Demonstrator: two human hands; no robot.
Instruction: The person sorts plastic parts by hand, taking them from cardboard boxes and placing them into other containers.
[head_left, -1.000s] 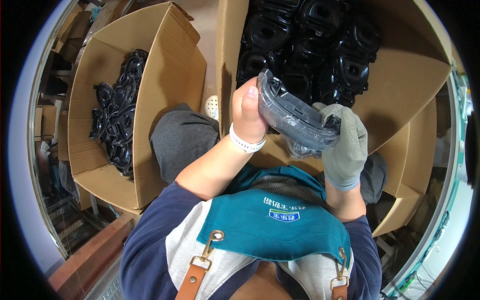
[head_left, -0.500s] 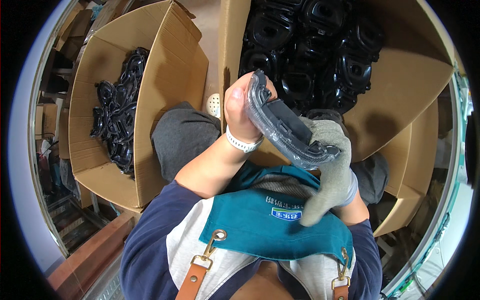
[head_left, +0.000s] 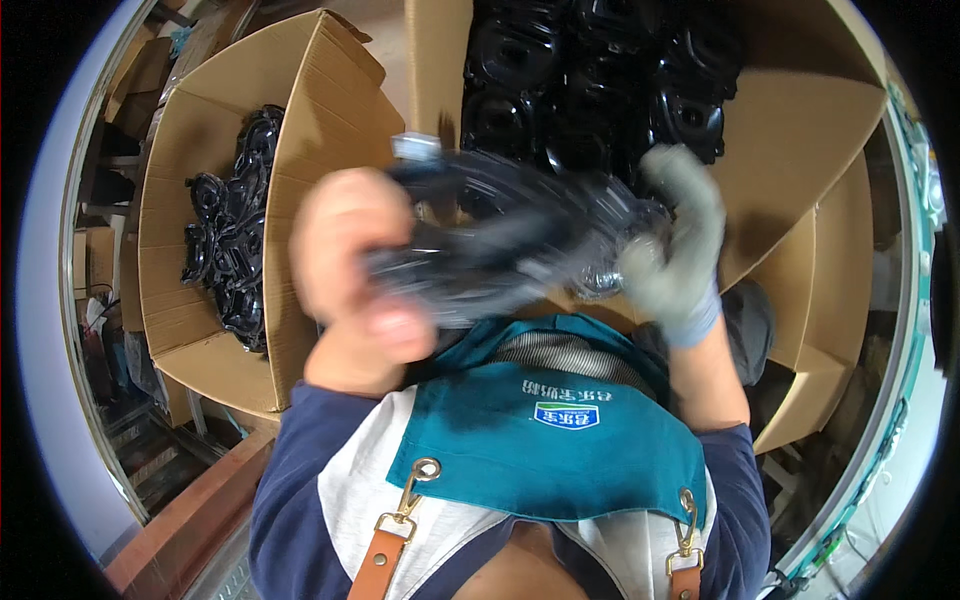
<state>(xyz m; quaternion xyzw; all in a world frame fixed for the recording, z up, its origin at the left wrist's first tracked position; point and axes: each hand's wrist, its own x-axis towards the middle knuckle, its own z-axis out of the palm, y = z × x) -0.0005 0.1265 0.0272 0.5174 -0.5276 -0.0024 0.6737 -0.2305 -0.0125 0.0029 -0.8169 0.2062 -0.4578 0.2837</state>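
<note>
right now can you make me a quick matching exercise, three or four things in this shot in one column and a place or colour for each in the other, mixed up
Things:
1. left hand
2. right hand
3. apron
4. left cardboard box

Descriptions:
a. teal, with brown leather straps
b. bare, gripping the black moulded part
c. open, with black parts inside along its far side
d. in a grey glove, on the part's other end

Pairs: 1-b, 2-d, 3-a, 4-c

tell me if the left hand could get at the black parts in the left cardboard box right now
Probably not at once: the left hand is closed on the black part, though the left cardboard box stands open beside it.
</note>
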